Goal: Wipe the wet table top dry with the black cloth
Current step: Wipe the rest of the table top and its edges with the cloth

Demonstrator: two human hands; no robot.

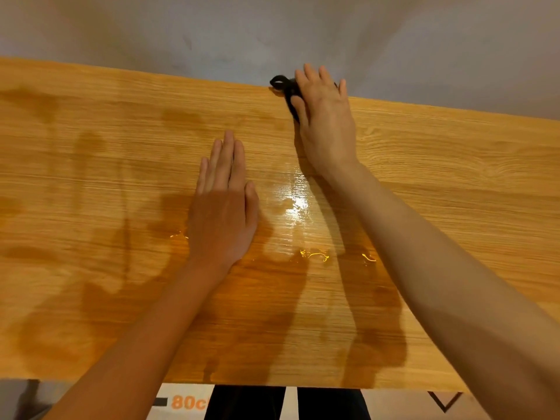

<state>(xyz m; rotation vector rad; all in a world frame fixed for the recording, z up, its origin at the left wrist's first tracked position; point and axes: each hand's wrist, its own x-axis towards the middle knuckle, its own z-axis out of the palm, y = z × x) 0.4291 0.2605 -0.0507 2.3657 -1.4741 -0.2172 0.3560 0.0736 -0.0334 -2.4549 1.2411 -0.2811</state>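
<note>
The wooden table top (pixel 106 183) fills the view, with a shiny wet patch (pixel 295 204) near the middle and small glinting drops lower down. My right hand (pixel 325 122) reaches to the far edge and presses flat on the black cloth (pixel 283 84), most of which is hidden under my palm and fingers. A bunched end of the cloth sticks out to the left of my fingers. My left hand (pixel 224 204) lies flat on the table with its fingers together, left of the wet patch, holding nothing.
A grey wall (pixel 272 34) rises right behind the table's far edge. Below the near edge I see my dark trousers (pixel 245 403) and a floor marking (pixel 188 401) reading "80c".
</note>
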